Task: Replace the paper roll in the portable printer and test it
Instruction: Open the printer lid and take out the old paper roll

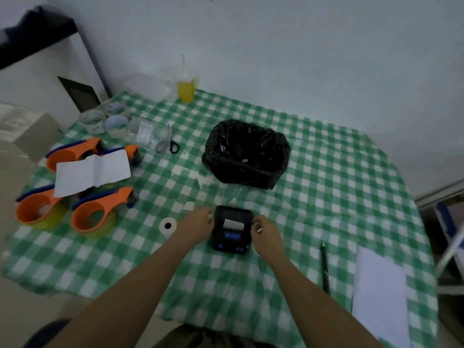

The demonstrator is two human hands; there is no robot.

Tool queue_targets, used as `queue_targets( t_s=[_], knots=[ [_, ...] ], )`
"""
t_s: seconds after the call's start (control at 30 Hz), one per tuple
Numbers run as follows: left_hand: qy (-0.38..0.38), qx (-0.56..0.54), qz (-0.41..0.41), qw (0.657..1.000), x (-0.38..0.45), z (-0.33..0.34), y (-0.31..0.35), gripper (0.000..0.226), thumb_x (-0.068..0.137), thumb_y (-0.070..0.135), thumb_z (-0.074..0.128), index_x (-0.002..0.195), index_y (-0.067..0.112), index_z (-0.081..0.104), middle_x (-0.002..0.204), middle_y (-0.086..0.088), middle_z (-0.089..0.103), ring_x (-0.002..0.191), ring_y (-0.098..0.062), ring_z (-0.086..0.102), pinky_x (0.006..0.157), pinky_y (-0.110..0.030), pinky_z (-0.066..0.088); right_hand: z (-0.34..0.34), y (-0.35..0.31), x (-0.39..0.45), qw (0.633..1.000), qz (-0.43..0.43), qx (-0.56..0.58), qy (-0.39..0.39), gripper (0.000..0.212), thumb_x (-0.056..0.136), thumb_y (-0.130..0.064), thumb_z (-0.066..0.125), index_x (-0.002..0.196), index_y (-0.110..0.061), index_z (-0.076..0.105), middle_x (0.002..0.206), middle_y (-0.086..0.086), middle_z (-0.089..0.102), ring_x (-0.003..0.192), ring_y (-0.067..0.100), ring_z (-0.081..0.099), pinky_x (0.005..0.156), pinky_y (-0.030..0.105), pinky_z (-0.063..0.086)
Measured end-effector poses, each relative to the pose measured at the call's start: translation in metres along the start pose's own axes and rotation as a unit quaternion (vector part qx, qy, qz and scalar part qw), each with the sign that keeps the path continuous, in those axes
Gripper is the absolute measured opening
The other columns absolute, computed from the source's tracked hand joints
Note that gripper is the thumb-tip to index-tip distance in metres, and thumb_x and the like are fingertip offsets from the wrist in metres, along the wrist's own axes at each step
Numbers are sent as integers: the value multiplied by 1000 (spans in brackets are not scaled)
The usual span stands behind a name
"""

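the printer (pixel 232 228) sits on the checked cloth (pixel 326 197) near the front edge, its screen lit and white paper showing at the top slot, with the left hand (pixel 199 223) against its left side and the right hand (pixel 266 233) at its right, fingers curled; whether either truly clamps the body is too blurred to tell. a roll (pixel 167 225) lies just left of the left hand. the step looks like seating or closing the lid, so the person should steady both sides evenly, keep the paper's end out of the slot, and press squarely

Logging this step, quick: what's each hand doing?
Left hand: against the printer at its left side; grip unclear.
Right hand: at its right side; grip unclear.
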State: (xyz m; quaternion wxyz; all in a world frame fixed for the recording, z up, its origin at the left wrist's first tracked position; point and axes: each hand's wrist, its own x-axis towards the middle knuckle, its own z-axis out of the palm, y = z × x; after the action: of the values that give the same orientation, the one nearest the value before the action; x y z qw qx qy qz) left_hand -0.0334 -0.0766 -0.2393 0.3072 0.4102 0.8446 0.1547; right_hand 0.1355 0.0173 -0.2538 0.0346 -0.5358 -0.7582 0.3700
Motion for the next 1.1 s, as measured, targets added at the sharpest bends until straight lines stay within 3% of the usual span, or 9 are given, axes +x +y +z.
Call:
queue_targets(
  t_s=[0.13, 0.3, 0.37, 0.47, 0.57, 0.7, 0.8, 0.93, 1.1],
  knots=[
    [-40, -13, -8, 999, 1, 14, -9, 43, 92, 27, 49, 130, 7, 44, 133, -17, 48, 113, -33, 55, 95, -42, 47, -1, 8, 5, 998, 16, 61, 14, 14, 92, -18, 54, 103, -9, 57, 82, 0, 56, 71, 18, 54, 56, 26, 39],
    [-51, -22, -9, 998, 5, 22, -12, 39, 90, 25, 53, 124, 7, 47, 129, -16, 50, 106, -32, 58, 89, -41, 48, -6, 9, 22, 998, 29, 44, -37, 3, 84, -12, 64, 83, -10, 63, 73, 2, 61, 71, 19, 58, 63, 28, 47],
    [-50, -32, -7, 998, 6, 25, -13, 34, 88, 24, 55, 117, 7, 50, 124, -16, 53, 100, -32, 59, 86, -43, 50, -11, 6, 30, 997, 50, 30, -55, 12, 81, -8, 65, 69, -11, 63, 71, 7, 64, 71, 23, 62, 71, 34, 53],
    [-47, -37, -7, 998, 7, 27, -14, 26, 87, 23, 57, 105, 5, 51, 113, -18, 56, 94, -34, 60, 80, -42, 49, -18, -2, 41, 991, 100, 27, -90, 27, 77, -2, 68, 53, -11, 58, 56, 8, 60, 53, 17, 57, 73, 38, 55],
    [-46, -53, -14, 997, 7, 29, -15, 25, 86, 22, 58, 102, 4, 50, 110, -18, 55, 92, -35, 61, 77, -40, 49, -18, -7, 50, 984, 135, 18, -114, 24, 74, -1, 71, 55, -3, 56, 47, 10, 54, 47, 20, 52, 65, 36, 53],
    [-43, -80, -13, 996, 8, 31, -17, 27, 85, 25, 59, 105, 8, 52, 113, -13, 55, 90, -30, 61, 77, -39, 49, -15, -3, 58, 973, 185, 61, -121, 44, 73, 8, 70, 47, -9, 39, 42, 8, 43, 47, 21, 49, 61, 35, 48],
    [-38, -97, -29, 994, 8, 33, -18, 32, 85, 26, 62, 110, 10, 51, 115, -10, 55, 92, -28, 61, 80, -38, 49, -18, -3, 59, 971, 191, 49, -136, 47, 72, 10, 70, 45, -9, 38, 31, 6, 41, 38, 18, 49, 46, 30, 46],
    [-35, -113, -46, 992, 9, 35, -19, 32, 82, 27, 65, 108, 11, 53, 113, -9, 57, 90, -24, 60, 82, -39, 50, -16, -12, 59, 973, 155, -75, -155, 48, 72, 6, 59, 46, -16, 26, 15, -5, 23, 15, 6, 26, 26, 12, 23],
    [-43, -96, -54, 993, 13, 32, -18, 37, 81, 29, 66, 110, 10, 52, 115, -9, 59, 98, -25, 60, 87, -40, 50, -16, -21, 68, 962, 166, -119, -179, 34, 74, 8, 51, 50, -11, 37, 18, 0, 37, 24, 14, 44, 29, 17, 33]
  ],
)
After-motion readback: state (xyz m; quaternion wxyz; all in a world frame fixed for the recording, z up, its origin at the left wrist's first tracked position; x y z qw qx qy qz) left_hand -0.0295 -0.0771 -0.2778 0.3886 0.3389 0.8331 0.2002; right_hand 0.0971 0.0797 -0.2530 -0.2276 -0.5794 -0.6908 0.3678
